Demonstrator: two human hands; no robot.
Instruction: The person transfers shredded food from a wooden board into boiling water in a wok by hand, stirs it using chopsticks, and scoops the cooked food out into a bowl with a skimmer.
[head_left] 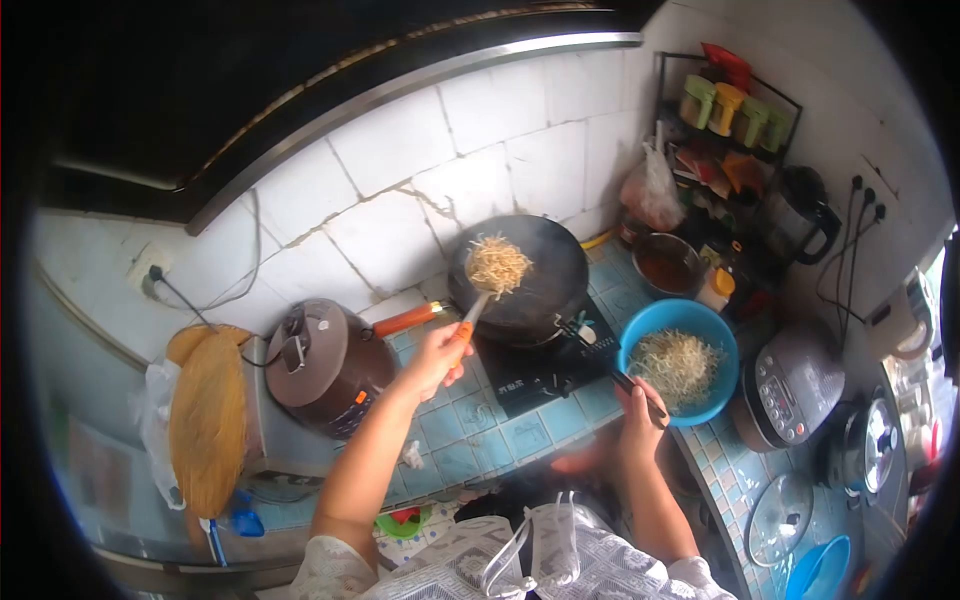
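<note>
My left hand [440,360] is closed round the orange handle of a spatula [480,308]. A heap of browned, stringy bean sprouts [497,264] rests on its head, above the dark wok [548,270]. The wok sits on a black cooktop [535,378], and the part of its inside that shows is dark. My right hand [643,418] grips a black handle [624,382] that lines up with the wok's near right side and looks like the wok handle. Just beyond that hand stands a blue basin [728,376] holding pale bean sprouts [676,364].
A brown rice cooker [330,365] stands left, beside a wooden handle [405,319] and wooden board [207,430]. At right are a metal bowl [666,264], a grey cooker [790,385], a glass lid [781,518] and a spice rack [725,105]. The range hood [400,90] hangs overhead.
</note>
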